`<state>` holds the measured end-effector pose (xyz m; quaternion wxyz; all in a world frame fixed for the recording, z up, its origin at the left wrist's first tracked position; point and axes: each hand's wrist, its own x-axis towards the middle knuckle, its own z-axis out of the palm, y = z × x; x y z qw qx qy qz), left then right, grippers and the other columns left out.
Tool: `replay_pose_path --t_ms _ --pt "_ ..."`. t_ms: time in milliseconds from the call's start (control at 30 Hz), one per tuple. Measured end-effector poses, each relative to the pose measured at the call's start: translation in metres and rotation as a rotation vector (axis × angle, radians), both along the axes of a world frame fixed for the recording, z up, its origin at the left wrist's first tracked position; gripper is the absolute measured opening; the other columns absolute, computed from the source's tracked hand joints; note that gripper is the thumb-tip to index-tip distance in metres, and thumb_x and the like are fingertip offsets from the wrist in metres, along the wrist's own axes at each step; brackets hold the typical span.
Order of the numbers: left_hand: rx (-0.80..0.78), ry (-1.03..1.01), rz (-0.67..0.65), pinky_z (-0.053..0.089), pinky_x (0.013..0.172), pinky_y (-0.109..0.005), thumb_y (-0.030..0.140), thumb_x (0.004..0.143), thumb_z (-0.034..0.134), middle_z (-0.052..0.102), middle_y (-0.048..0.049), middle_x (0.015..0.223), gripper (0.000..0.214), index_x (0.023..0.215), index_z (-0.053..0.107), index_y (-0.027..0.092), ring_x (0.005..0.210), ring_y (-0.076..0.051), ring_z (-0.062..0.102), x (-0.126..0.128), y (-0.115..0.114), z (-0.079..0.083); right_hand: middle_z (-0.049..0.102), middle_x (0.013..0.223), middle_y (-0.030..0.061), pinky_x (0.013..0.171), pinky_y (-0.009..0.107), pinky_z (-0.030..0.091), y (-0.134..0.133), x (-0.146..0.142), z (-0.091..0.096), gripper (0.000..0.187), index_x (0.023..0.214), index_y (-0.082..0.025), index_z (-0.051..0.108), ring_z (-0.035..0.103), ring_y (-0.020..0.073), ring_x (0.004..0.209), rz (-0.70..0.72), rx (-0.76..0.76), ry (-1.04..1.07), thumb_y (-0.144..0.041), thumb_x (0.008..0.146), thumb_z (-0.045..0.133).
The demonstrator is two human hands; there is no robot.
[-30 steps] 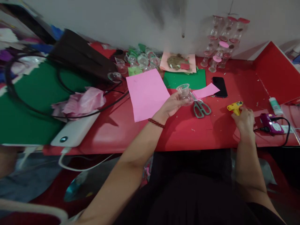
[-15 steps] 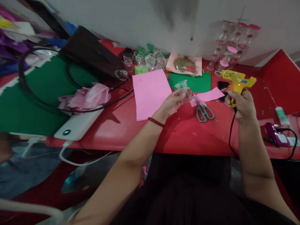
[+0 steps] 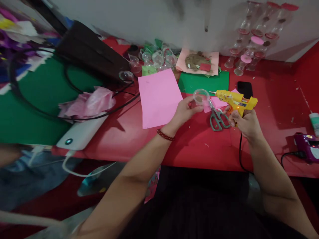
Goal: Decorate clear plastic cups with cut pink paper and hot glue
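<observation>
Head view: left hand (image 3: pixel 183 112) grips clear cup (image 3: pixel 201 97) above red table (image 3: pixel 199 146); right hand (image 3: pixel 243 122) clenches glue gun (image 3: pixel 234 99), nozzle beside cup. Scissors (image 3: pixel 217 118) lie between.

A bare strip of the red table (image 3: pixel 199 146) is left open along the near edge, between the two forearms. A wider bare patch is found on the right, between the phone (image 3: pixel 244 89) and the purple device (image 3: pixel 307 146). The gap between the left hand (image 3: pixel 184 111) and the right hand (image 3: pixel 243 121) is taken up by the small cup (image 3: pixel 201 97), the glue gun (image 3: pixel 234 99) and the scissors (image 3: pixel 218 118), and the near edge is crossed by the black cord (image 3: pixel 240 149). The left is blocked by a power bank (image 3: pixel 81 134), crumpled pink plastic (image 3: pixel 87 103) and a looped cable (image 3: pixel 37 109); the far edge is crowded with clear cups (image 3: pixel 157 58).
</observation>
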<state>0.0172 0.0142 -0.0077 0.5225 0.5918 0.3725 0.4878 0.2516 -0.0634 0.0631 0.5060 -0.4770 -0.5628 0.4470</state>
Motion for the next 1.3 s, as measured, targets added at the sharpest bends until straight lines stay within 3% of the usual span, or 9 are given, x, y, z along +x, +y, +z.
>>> replay_pose_path --t_ms 167,367,900,1300 --pt "0.136 0.153 0.050 0.055 0.109 -0.046 0.027 0.077 0.089 0.081 -0.0078 0.115 0.032 0.106 0.076 0.021 0.111 -0.024 0.073 -0.002 0.001 -0.007 0.063 0.066 -0.0018 0.042 0.025 0.039 -0.003 -0.006 -0.005 0.068 0.081 -0.021 0.064 0.040 0.0042 0.042 0.060 0.005 -0.027 -0.087 0.078 0.073" --pt "0.185 0.198 0.056 0.056 0.107 -0.045 0.030 0.080 0.089 0.081 -0.0092 0.116 0.037 0.113 0.076 0.021 0.109 -0.024 0.075 -0.001 -0.005 -0.003 0.056 0.059 -0.0036 0.044 0.025 0.042 -0.003 -0.008 -0.006 0.070 0.076 -0.021 0.061 0.045 0.0066 0.044 0.060 -0.009 -0.071 -0.091 0.079 0.069" --pt "0.179 0.221 0.062 0.056 0.101 -0.041 0.028 0.079 0.089 0.082 -0.0050 0.107 0.028 0.103 0.076 0.023 0.103 -0.023 0.073 0.001 -0.008 0.004 0.057 0.063 -0.0030 0.040 0.023 0.036 -0.004 -0.011 -0.008 0.065 0.076 -0.021 0.062 0.042 0.0045 0.042 0.066 -0.035 -0.018 -0.085 0.078 0.076" --pt "0.163 0.292 0.091 0.055 0.101 -0.042 0.034 0.079 0.092 0.081 -0.0098 0.121 0.037 0.111 0.078 0.023 0.111 -0.026 0.073 -0.001 -0.008 0.004 0.052 0.058 -0.0049 0.039 0.024 0.034 -0.002 -0.013 -0.010 0.066 0.072 -0.023 0.058 0.043 0.0063 0.042 0.071 -0.075 0.002 -0.085 0.076 0.077"
